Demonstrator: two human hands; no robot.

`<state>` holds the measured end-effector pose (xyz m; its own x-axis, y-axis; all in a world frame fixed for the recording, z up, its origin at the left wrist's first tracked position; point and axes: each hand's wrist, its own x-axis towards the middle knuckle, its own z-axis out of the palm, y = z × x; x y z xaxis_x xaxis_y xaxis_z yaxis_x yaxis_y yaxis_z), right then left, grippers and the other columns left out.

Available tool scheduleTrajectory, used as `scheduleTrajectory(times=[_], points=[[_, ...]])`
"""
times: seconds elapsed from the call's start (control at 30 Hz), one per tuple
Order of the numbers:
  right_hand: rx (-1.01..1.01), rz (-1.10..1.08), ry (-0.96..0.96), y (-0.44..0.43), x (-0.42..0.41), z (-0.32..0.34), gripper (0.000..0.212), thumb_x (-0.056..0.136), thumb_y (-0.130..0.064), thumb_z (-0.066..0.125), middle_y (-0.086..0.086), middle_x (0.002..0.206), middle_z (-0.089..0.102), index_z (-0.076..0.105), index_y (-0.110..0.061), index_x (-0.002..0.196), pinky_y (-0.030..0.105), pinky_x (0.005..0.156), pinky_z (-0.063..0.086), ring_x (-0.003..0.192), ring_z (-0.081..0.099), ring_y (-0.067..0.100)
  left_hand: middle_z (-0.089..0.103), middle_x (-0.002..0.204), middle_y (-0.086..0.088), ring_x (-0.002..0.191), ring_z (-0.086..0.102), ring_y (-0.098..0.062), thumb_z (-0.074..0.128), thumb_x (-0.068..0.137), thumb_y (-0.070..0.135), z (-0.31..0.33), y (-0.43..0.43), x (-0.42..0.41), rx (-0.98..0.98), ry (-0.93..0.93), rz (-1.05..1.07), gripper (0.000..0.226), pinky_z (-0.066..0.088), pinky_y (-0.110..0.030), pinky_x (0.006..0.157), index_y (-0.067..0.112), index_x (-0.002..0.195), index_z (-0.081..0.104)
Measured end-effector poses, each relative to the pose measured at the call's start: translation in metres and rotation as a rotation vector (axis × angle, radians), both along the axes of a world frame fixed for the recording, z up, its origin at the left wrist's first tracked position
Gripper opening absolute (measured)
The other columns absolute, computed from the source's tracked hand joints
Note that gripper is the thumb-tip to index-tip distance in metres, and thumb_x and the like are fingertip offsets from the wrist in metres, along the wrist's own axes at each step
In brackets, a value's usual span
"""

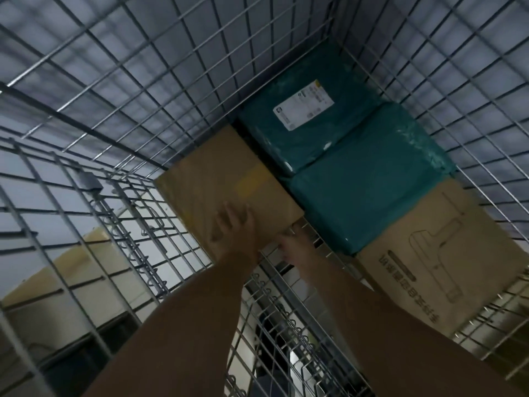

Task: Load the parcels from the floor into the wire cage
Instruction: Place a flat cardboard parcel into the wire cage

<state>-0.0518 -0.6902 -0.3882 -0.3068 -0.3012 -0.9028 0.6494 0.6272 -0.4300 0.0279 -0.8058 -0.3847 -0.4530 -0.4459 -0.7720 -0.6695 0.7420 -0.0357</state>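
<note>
I look down into the wire cage. A plain brown cardboard box with yellow tape lies against the cage's left wall. My left hand lies flat on the box's near top, fingers spread. My right hand grips the box's near lower corner from underneath. Two teal plastic-wrapped parcels fill the far right: one with a white label, one nearer. A printed cardboard box lies at the right, touching the nearer teal parcel.
The cage's wire floor shows bare between the brown box and the printed box. Outside the left wall stands a pale cream cabinet or box. Wire walls close in on all sides.
</note>
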Motion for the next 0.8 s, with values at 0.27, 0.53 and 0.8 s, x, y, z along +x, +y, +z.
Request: scheduleTrajectory(times=[0.27,0.53,0.8], points=[[0.167,0.809,0.583,0.014,-0.032,0.093,0.055,0.106,-0.038,0.04,0.004,0.152,0.045,0.032,-0.019,0.157,0.032,0.106,0.041,0.13,0.05,0.025,0.01,0.17,-0.008,0.155,0.012,-0.029,0.038,0.105,0.049,0.094,-0.013,-0.029,0.026,0.084,-0.155,0.066,0.015,-0.047,0.124,0.018,0.161,0.021],[0.202,1.135,1.17,0.018,-0.133,0.397,0.063,0.109,-0.051,0.019,0.002,0.171,0.004,0.014,-0.019,0.163,0.045,0.126,0.006,0.157,0.006,0.023,0.014,0.17,-0.002,0.156,0.012,-0.024,0.02,0.105,0.061,0.385,-0.026,-0.087,-0.255,0.44,-0.219,0.07,0.006,-0.046,0.127,0.021,0.162,0.022],[0.241,0.973,1.614,0.09,-0.134,0.769,0.064,0.107,-0.053,0.021,0.004,0.169,0.016,0.022,-0.019,0.16,0.047,0.126,0.008,0.155,0.015,0.022,0.003,0.172,0.0,0.158,0.003,-0.022,0.015,0.105,0.061,0.749,0.038,-0.085,-0.464,0.702,-0.215,0.07,0.001,-0.049,0.127,0.024,0.164,0.013]])
